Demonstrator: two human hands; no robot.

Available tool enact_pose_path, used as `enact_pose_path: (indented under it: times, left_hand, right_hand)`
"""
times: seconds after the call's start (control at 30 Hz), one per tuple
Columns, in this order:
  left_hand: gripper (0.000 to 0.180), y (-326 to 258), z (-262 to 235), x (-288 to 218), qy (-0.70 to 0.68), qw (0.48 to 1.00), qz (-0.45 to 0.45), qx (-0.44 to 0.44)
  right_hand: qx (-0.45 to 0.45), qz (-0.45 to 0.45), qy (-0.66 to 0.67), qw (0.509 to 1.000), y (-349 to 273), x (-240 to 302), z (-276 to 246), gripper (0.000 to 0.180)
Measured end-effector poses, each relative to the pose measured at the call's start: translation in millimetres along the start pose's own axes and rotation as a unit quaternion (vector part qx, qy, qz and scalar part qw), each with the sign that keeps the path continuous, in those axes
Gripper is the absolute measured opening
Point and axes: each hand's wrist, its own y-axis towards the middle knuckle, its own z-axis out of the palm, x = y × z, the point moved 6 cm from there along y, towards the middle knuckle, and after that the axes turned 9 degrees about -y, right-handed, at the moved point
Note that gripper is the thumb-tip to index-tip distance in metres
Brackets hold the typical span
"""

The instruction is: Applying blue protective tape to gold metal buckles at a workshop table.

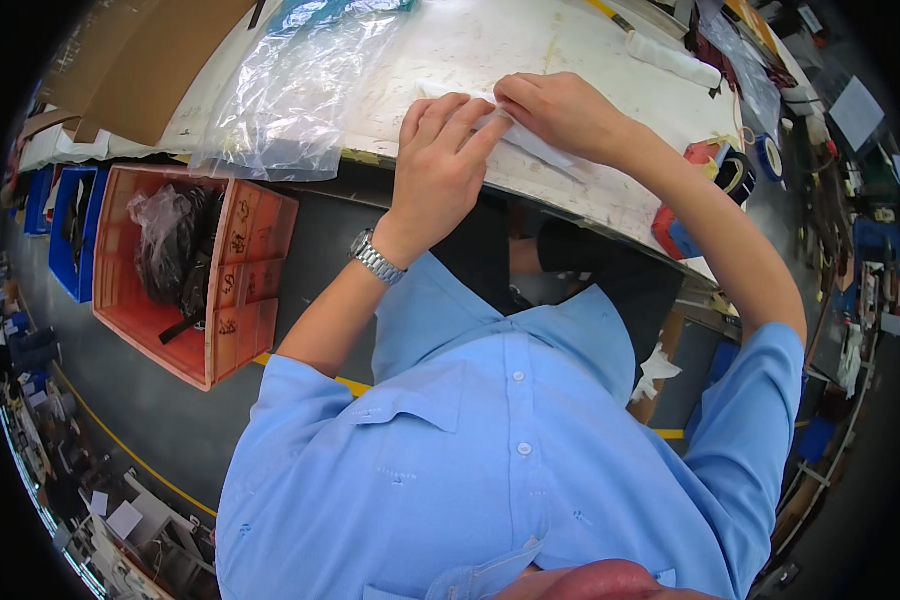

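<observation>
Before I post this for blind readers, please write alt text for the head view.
A person's left hand and right hand touch thin white material on a worktable. Clear plastic lies to the left, near an orange crate.

Nothing legible; dark marks (238, 243) on the orange crate (260, 287); faint marks (398, 477) on the shirt (470, 440)

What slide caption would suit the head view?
Left hand and right hand at thin white material on a pale worktable.
</observation>
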Motion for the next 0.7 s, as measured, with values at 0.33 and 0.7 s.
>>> enact_pose_path:
  times: [0.33,0.7]
  left_hand:
    - [0.048,1.5,7.5,3.4,-0.007,0.999,-0.031,-0.016]
    - [0.041,8.8,13.4,2.2,0.034,0.999,0.002,-0.009]
  right_hand:
    - [-0.003,0.009,0.006,1.000,-0.1,-2.7,0.5,0.011]
    - [-0.042,0.052,0.001,0.998,-7.5,-1.6,10.5,0.011]
